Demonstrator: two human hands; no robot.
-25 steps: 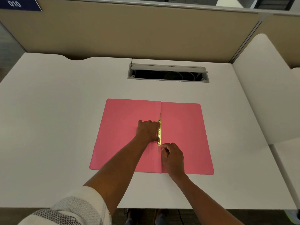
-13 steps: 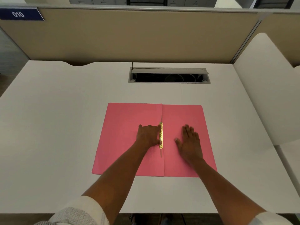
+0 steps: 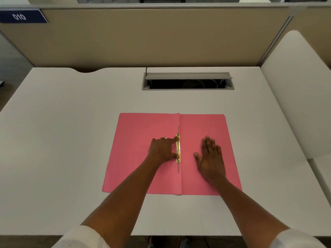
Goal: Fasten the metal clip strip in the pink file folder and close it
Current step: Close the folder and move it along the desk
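The pink file folder (image 3: 143, 133) lies open and flat on the white desk. Its gold metal clip strip (image 3: 178, 149) runs along the centre fold, with thin prongs sticking out above and below it. My left hand (image 3: 162, 149) rests on the left flap, its index finger and thumb touching the strip's upper and lower ends. My right hand (image 3: 210, 154) lies flat, fingers spread, on the right flap, a short way to the right of the strip and apart from it.
A grey cable hatch (image 3: 188, 81) is set into the white desk (image 3: 62, 140) behind the folder. A beige partition (image 3: 143, 36) stands along the back, and a white side panel (image 3: 295, 86) rises at the right.
My right hand left the lower end of the strip, moved right and flattened on the right flap. My left hand stays at the strip, its fingers now spread along it.
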